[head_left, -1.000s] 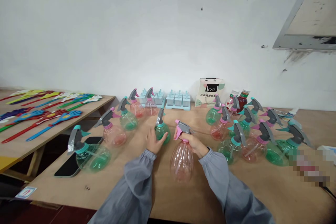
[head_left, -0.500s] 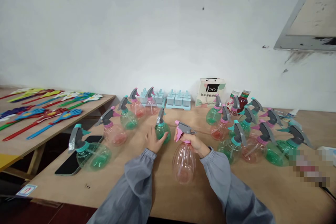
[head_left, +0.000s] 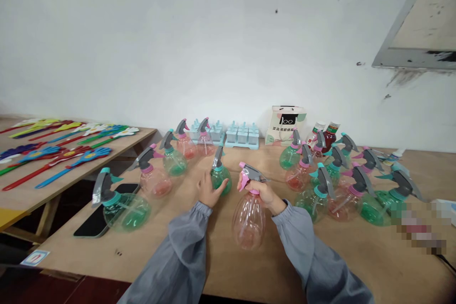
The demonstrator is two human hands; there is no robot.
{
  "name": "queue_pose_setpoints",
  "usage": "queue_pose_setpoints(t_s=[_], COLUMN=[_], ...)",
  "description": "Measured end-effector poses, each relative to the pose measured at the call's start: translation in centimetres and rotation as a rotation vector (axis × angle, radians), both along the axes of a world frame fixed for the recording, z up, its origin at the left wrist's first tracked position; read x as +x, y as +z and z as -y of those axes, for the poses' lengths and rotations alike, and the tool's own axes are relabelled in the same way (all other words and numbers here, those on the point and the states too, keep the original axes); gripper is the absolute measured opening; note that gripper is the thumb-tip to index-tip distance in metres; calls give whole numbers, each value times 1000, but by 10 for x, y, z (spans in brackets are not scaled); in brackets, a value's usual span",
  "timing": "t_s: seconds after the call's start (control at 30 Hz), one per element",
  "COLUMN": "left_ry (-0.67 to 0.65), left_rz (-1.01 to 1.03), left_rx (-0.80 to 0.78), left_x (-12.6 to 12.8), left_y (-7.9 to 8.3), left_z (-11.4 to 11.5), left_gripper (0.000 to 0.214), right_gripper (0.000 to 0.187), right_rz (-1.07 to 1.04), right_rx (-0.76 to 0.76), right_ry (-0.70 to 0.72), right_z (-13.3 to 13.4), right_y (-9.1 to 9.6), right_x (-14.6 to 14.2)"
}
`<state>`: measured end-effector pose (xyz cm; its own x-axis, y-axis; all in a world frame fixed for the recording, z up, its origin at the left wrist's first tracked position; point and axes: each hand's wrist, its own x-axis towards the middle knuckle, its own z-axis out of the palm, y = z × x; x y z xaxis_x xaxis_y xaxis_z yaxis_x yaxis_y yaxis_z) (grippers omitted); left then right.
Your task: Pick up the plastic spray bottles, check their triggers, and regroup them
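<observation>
Pink spray bottle (head_left: 248, 225) upright at lower centre of the frame, gripped round its neck in the right hand (head_left: 260, 192), fingers curled in. Left hand (head_left: 210, 192) at frame centre, loosely cupped, thumb and fingers spread about a green spray bottle (head_left: 220, 173), contact impossible to tell. More spray bottles (head_left: 377, 206) clustered at right of the frame.

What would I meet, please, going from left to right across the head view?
Blue-bordered label, phone, left hand, pink spray bottle gripped by the right hand, dark red bottle, rightmost green spray bottle.
</observation>
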<state>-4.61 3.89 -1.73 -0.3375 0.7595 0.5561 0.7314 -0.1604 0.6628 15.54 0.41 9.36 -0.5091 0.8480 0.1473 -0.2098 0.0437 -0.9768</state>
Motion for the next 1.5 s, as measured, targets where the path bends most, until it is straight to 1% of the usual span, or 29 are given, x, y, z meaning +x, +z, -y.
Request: queue_pose_setpoints(t_s=[0.07, 0.13, 0.2, 0.3, 0.37, 0.43, 0.5, 0.57, 0.67, 0.77, 0.83, 0.9, 1.0, 1.13, 1.23, 1.33, 1.5], left_ry=[-9, -10, -7, -13, -21, -36, -55, -68, -75, -72, -68, -66, -71, -81, -81, -82, -115], left_rz=[5, 10, 12, 14, 16, 21, 27, 36, 48, 42, 38, 38, 34, 42, 49, 49, 62], left_rx=[2, -7, -20, -32, -35, -36, -38, -48, -64, -61, -53, -47, -59, -67, -73, -90, -103], left_x=[0, 0, 0, 0, 0, -1, -1, -2, -2, -2, -2, -1, -1, -1, -1, 0, 0], left_y=[0, 1, 2, 4, 5, 6, 6, 6, 5, 5, 4, 3, 4, 5, 6, 6, 6], left_z=[0, 0, 1, 3, 3, 3, 3, 3, 2, 2, 2, 2, 2, 2, 3, 3, 4], left_gripper=[70, 69, 69, 70, 70, 71, 71, 71, 70, 70, 69, 68, 66, 66, 68, 70, 70], right_gripper=[20, 23, 27, 35, 35, 34, 36, 42, 57, 72, 73, 72, 79, 90, 94, 98, 103], right_rz=[27, 108, 195, 251, 266, 257, 240, 261, 324, 369, 421, 484, 527, 419, 377, 390, 392], right_rx=[116, 218, 307, 447, 498, 514, 506, 479, 454, 482, 509, 531, 496, 320, 234, 210, 201], right_ry=[-81, -185, -310, -498, -585, -641, -678, -710, -798, -888, -924, -965, -1070, -1224, -1305, -1353, -1386], right_z=[1, 0, -1, -5, -8, -13, -20, -26, -31, -29, -28, -32, -53, -99, -130, -151, -175], right_y=[1, 1, -1, -3, -5, -9, -18, -31, -58, -89, -106, -117, -124, -121, -118, -117, -120], right_x=[-1, -1, 0, 3, 6, 8, 10, 11, 13, 12, 10, 8, 2, -6, -7, -2, 18])
